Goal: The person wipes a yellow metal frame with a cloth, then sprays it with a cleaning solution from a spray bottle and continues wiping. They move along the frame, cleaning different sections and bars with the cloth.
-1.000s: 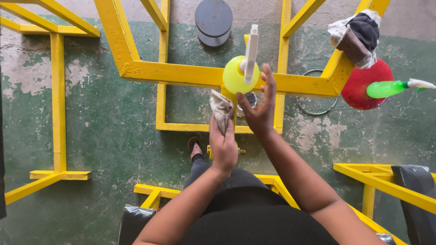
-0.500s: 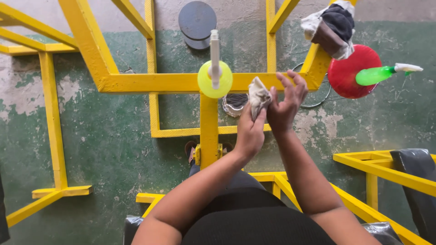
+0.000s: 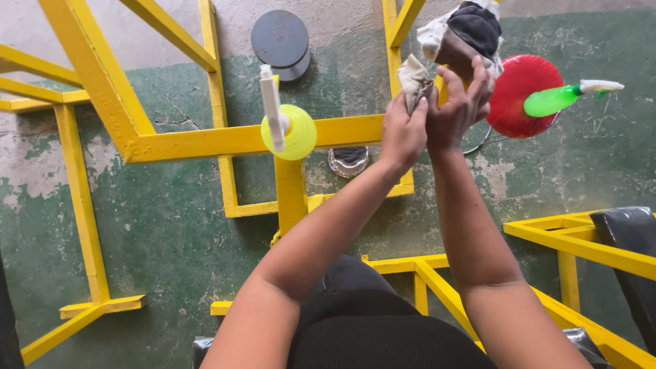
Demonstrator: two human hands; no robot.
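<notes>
My left hand (image 3: 403,133) grips a crumpled grey-white rag (image 3: 414,80) and holds it up against the yellow metal frame (image 3: 205,140). Pressed against the left one, my right hand (image 3: 461,102) has its fingers curled over the rag's right side. To the left of both hands, a white peg on a yellow-green disc (image 3: 287,130) sticks out of the frame's crossbar.
A red weight plate (image 3: 516,96) with a green spray bottle (image 3: 560,99) on its peg sits right of my hands. Bundled cloths (image 3: 465,31) hang above. Dark weight plates (image 3: 280,41) lie on the green floor. A black padded seat (image 3: 629,239) is at far right.
Both hands with the rag have moved right and upward, away from the yellow-green disc and toward the red plate. The right hand has closed in onto the rag.
</notes>
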